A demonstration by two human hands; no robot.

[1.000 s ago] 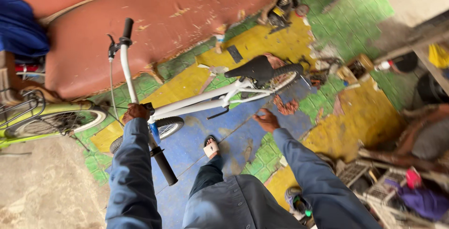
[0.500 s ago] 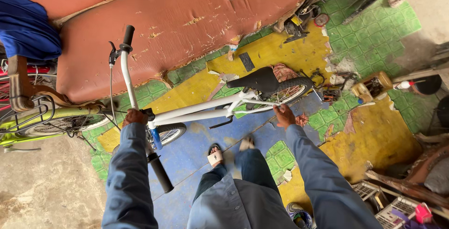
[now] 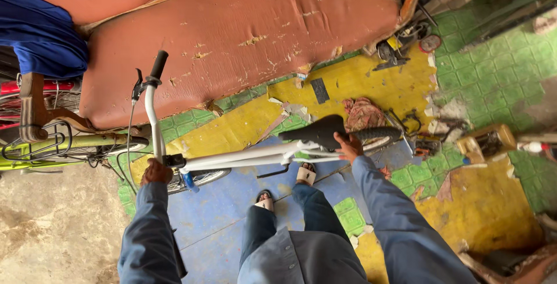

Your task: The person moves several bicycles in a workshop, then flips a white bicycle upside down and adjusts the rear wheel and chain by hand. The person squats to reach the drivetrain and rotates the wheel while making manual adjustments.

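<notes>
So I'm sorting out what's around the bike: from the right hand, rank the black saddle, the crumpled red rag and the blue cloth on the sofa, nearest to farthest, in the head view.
1. Black saddle: touching the right hand, just to its upper left.
2. Crumpled red rag: on the yellow floor patch, just beyond the saddle.
3. Blue cloth: far left, draped on the sofa's end.

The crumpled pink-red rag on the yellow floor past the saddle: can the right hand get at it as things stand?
Probably yes: the right hand grips the black saddle, and the crumpled pink-red rag lies just beyond with nothing between, though it must let go first.
</notes>
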